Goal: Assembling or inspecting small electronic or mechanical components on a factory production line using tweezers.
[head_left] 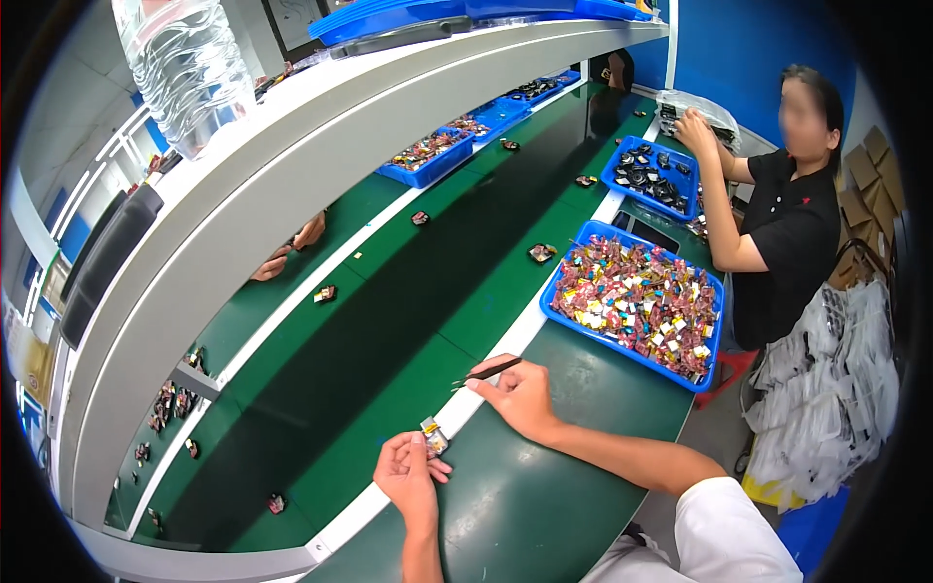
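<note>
My left hand [408,473] pinches a small electronic part [433,436] with yellow tape, held just above the green bench near the white edge strip. My right hand [520,394] rests on the bench a little further ahead and grips dark tweezers [491,370] that point left toward the conveyor belt [389,321]. A blue tray [714,364] heaped with several small red, yellow and white parts lies to the right of my right hand.
Small parts ride spaced along the green belt. Another blue tray [610,173] of dark parts sits before a seated person in black [787,233] at the right. Someone's hands [292,248] reach from under the white shelf [321,136]. More blue trays [428,155] stand across the belt. Bagged items [826,389] hang at right.
</note>
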Available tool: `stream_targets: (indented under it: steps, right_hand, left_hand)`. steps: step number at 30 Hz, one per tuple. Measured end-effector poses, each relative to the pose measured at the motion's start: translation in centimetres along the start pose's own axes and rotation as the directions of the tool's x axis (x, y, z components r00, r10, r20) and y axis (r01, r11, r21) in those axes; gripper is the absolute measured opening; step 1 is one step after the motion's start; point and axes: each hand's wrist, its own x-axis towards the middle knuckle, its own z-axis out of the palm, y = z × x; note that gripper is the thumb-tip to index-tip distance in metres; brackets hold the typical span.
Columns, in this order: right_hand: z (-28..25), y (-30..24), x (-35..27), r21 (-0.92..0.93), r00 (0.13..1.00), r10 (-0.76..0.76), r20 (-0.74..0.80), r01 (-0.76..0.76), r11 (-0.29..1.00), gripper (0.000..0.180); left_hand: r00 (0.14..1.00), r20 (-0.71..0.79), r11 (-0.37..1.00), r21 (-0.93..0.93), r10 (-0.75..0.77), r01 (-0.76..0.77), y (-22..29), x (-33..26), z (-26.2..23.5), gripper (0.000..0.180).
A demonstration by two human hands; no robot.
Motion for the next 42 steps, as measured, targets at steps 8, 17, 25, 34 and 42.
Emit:
stream_targets:
  steps: [8, 17, 25, 34, 42]
  right_hand:
    - [-0.6, -0.1, -0.8, 0.048, 0.998, 0.037, 0.053, -0.04, 0.998, 0.02]
    - [-0.9, -0.5, -0.6, 0.024, 0.99, 0.042, 0.136, -0.046, 0.999, 0.011]
    - [-0.5, 0.1, -0.3, 0.051, 0.991, 0.045, 0.123, -0.052, 0.997, 0.014]
    - [-0.8, 0.2, -0.3, 0.115, 0.992, 0.044, 0.122, -0.058, 0.992, 0.014]
    - [-1.1, -0.6, -0.8, 0.051, 0.987, 0.041, 0.155, -0.049, 0.998, 0.015]
  left_hand:
    - [0.999, 0.036, 0.998, 0.057, 0.005, -0.007, -0.3, -0.7, -0.3, 0.016]
    - [0.998, 0.065, 0.999, 0.041, -0.027, 0.024, 0.0, -0.4, 0.0, 0.014]
    - [0.998, 0.052, 0.997, 0.069, -0.036, 0.032, -0.2, -0.3, -0.2, 0.014]
    - [1.0, 0.029, 0.995, 0.094, 0.012, -0.014, -0.7, -0.2, 0.1, 0.015]
    - [0.999, 0.042, 0.997, 0.083, -0.001, -0.003, 0.0, -0.7, -0.2, 0.014]
